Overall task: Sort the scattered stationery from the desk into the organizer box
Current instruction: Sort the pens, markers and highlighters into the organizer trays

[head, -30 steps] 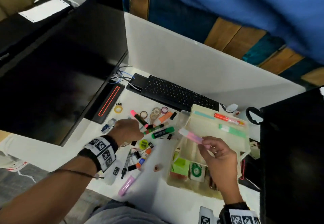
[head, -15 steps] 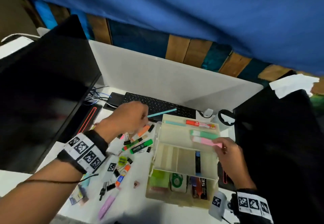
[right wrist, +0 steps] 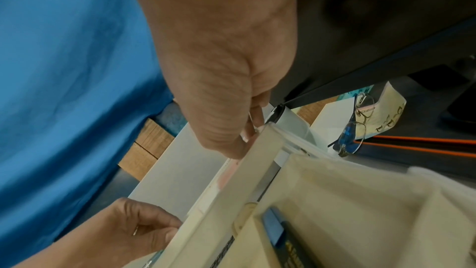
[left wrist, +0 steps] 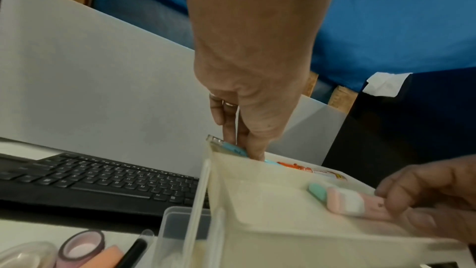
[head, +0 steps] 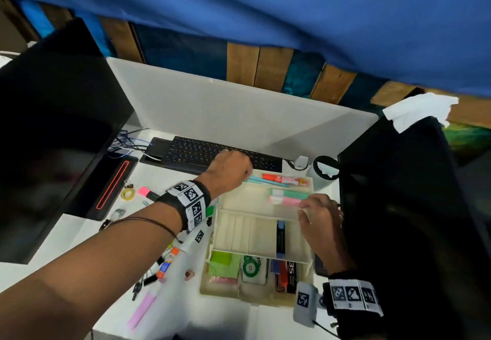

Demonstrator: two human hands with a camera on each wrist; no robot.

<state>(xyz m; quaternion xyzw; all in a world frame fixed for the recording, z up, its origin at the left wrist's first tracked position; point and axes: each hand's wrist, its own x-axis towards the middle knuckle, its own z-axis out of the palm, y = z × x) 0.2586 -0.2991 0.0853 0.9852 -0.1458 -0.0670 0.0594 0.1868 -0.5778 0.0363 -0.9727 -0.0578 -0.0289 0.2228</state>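
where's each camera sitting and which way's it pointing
head: looks down from above at the organizer box; both forearms show.
left wrist: looks along the left hand at the teal pen.
right wrist: looks along the right hand at the box rim.
Shared: head and left wrist both show the pink highlighter.

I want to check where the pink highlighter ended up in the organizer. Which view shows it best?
The head view: the pink highlighter lies whole in the organizer box's upper tray, beside the green one, the right hand at its end. The left wrist view shows it close but blurred; the right wrist view only a pink sliver.
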